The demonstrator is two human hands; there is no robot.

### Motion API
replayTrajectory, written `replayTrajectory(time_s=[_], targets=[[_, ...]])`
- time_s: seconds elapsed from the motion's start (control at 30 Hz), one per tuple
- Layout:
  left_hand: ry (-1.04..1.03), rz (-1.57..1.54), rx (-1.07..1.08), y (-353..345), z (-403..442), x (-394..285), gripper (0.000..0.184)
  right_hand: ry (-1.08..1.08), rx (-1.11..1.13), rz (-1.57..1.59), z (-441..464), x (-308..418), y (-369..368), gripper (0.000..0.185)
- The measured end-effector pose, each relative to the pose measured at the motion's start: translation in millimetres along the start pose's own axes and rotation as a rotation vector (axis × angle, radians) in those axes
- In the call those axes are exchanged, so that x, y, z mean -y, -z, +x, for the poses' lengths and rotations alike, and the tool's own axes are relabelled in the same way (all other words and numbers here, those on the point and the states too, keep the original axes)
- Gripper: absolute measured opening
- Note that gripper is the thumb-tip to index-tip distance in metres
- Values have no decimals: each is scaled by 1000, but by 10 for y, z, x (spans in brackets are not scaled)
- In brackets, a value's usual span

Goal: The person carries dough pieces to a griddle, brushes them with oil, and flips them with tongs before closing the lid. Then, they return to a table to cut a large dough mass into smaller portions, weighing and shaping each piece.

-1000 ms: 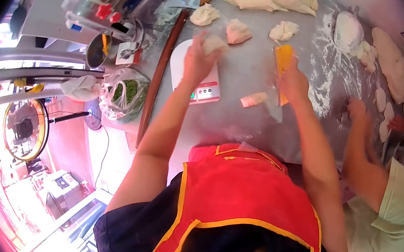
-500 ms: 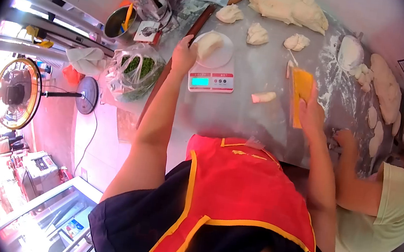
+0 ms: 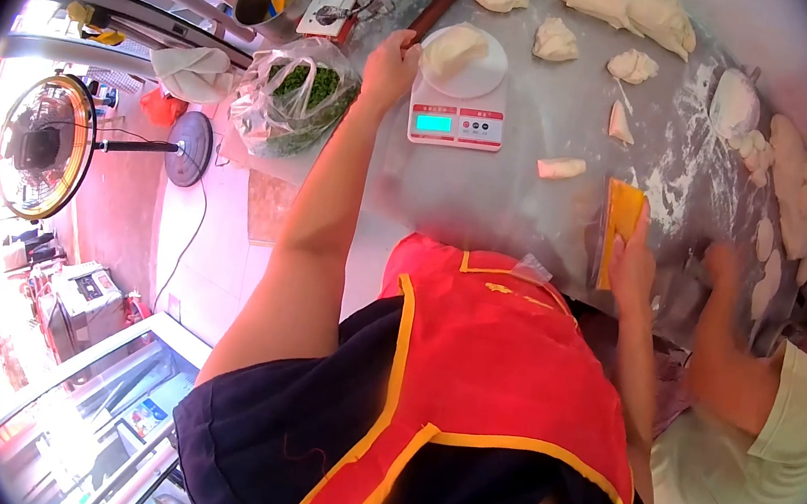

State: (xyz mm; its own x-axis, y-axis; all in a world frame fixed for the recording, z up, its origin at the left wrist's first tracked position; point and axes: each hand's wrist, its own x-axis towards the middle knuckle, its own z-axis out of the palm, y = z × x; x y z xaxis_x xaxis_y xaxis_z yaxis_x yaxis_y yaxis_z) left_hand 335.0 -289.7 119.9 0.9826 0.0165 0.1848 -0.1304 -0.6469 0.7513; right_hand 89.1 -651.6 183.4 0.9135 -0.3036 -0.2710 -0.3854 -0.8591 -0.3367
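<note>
My right hand [image 3: 632, 265] grips a yellow-handled dough scraper [image 3: 624, 211], held upright over the metal table's near side. A short strip of dough [image 3: 562, 168] lies left of the scraper, and a small pointed dough piece [image 3: 621, 124] lies beyond it. With fingers curled, my left hand [image 3: 389, 71] is on a dark wooden rod [image 3: 441, 5] along the table's left side, beside a kitchen scale [image 3: 456, 128]. A lump of dough [image 3: 455, 51] sits on the scale's round white plate [image 3: 486, 73]. The scale's display is lit, but its digits are unreadable.
Several dough lumps [image 3: 557, 39] and a large dough mass [image 3: 623, 7] lie at the back of the floured metal table [image 3: 510, 205]. A bag of greens [image 3: 296, 103] and a metal pot [image 3: 268, 2] stand left. A co-worker's arm [image 3: 727, 362] reaches in from the right.
The scraper has come back toward my body, away from the small pointed dough piece. My left hand stays beside the scale. The whole view has shifted slightly; the co-worker's hand has moved and is blurred.
</note>
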Motion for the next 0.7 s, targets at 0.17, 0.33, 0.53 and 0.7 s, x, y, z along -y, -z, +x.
replayTrajectory(time_s=[0.17,0.33,0.53,0.7], targets=[[-20,-30,9,-56,123,75,37,13,-18,10,12,3,-6,74],[-42,-26,70,-103,212,18,42,9,-23,0,-3,32,-10,71],[-120,150,132,-293,326,-51,61,-3,-44,-40,49,-21,-70,71],[-146,415,234,-616,396,-11,69,-9,-64,-44,57,-123,-129,71]])
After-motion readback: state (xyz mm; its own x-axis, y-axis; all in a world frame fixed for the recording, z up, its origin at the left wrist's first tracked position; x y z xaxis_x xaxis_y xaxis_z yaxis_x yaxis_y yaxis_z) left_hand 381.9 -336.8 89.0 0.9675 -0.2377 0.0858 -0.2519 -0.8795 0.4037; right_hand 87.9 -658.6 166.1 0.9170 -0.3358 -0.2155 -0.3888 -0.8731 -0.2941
